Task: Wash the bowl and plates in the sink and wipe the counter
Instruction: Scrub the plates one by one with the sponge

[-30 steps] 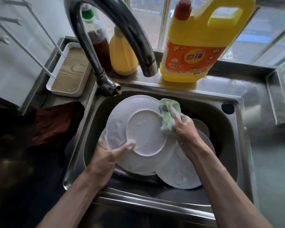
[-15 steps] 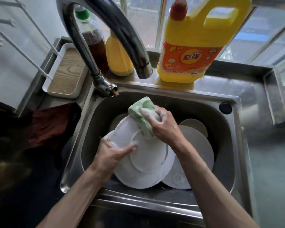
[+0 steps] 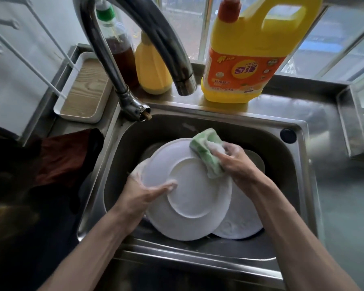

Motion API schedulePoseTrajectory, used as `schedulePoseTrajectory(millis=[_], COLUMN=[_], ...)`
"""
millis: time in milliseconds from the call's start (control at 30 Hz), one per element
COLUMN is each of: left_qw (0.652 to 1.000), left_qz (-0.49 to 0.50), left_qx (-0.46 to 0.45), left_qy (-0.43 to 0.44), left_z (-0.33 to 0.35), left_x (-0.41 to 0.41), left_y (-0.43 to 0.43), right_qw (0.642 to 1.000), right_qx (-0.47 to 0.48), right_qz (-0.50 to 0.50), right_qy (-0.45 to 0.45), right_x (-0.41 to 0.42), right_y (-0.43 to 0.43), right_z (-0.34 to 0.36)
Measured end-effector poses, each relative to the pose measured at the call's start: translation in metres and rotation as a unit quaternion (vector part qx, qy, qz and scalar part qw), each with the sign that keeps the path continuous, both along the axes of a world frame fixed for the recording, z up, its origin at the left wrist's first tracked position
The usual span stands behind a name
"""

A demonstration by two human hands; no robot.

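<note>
A white plate (image 3: 189, 196) is held underside up over the steel sink (image 3: 301, 185). My left hand (image 3: 147, 194) grips its left rim, thumb lying across the underside. My right hand (image 3: 235, 162) holds a soapy green sponge (image 3: 208, 152) against the plate's upper right rim. A second white plate (image 3: 240, 219) lies underneath at the lower right. Part of another round white dish (image 3: 256, 160) shows behind my right hand; the rest is hidden.
A dark curved faucet (image 3: 151, 38) arches over the sink. Behind it stand a yellow detergent jug (image 3: 250, 55), a small yellow bottle (image 3: 151, 74) and a brown-liquid bottle (image 3: 118, 45). A white tray (image 3: 84, 91) and a dark red cloth (image 3: 63, 156) sit left.
My right hand has slid the sponge from the plate's upper left across to its upper right rim. My left hand keeps its grip, and the plate has tilted slightly.
</note>
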State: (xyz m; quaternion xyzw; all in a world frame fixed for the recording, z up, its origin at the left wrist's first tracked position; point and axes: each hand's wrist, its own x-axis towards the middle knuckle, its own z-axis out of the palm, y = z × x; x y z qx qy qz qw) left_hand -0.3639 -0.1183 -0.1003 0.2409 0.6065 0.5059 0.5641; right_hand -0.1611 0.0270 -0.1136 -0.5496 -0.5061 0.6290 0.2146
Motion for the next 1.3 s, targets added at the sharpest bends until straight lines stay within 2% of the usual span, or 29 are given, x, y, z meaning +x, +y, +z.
schedulePoseTrajectory(millis=[167, 267, 333, 467, 567, 633, 700, 867, 933, 1033, 1100, 1167, 1300], left_qw=[0.996, 0.995, 0.995, 0.995, 0.996, 0.997, 0.999, 0.999, 0.996, 0.993, 0.993, 0.997, 0.998], left_qz=[-0.057, -0.045, -0.032, 0.019, 0.051, 0.062, 0.041, -0.042, -0.08, -0.12, -0.113, -0.072, 0.042], left_qx=[0.048, 0.051, 0.057, 0.069, 0.067, 0.051, 0.028, -0.001, -0.002, -0.008, -0.005, 0.002, 0.032], left_qy=[0.057, 0.067, 0.073, 0.062, 0.028, 0.006, -0.022, -0.035, -0.035, 0.017, 0.027, 0.02, -0.018], left_z=[0.007, 0.006, 0.005, 0.007, 0.004, 0.001, 0.002, 0.006, 0.01, 0.012, 0.012, 0.012, 0.006], left_x=[0.011, 0.011, 0.011, 0.008, 0.008, 0.012, 0.013, 0.001, -0.003, -0.01, -0.013, -0.012, -0.009], left_y=[0.015, 0.014, 0.01, 0.0, -0.007, -0.013, -0.016, 0.005, 0.017, 0.028, 0.027, 0.02, 0.004], right_qw=[0.996, 0.984, 0.984, 0.997, 0.991, 0.985, 0.99, 0.999, 0.992, 0.978, 0.983, 0.992, 0.994], right_qx=[0.018, 0.057, 0.06, 0.036, -0.077, -0.119, -0.087, 0.041, 0.091, 0.134, 0.131, 0.109, 0.007], right_qz=[0.08, 0.14, 0.138, -0.003, -0.103, -0.123, -0.107, 0.024, 0.084, 0.136, 0.11, 0.037, -0.111], right_qy=[-0.037, -0.1, -0.1, -0.074, -0.025, -0.003, 0.006, 0.012, -0.017, -0.081, -0.067, -0.043, -0.011], right_x=[-0.029, -0.05, -0.054, -0.031, -0.016, -0.014, -0.013, -0.031, -0.041, -0.053, -0.053, -0.047, -0.026], right_y=[0.007, 0.01, 0.012, 0.011, -0.002, -0.009, -0.009, -0.005, -0.005, -0.009, -0.01, -0.01, -0.019], right_z=[0.02, 0.028, 0.029, 0.019, 0.005, 0.001, 0.001, 0.011, 0.012, 0.01, 0.006, 0.006, -0.008])
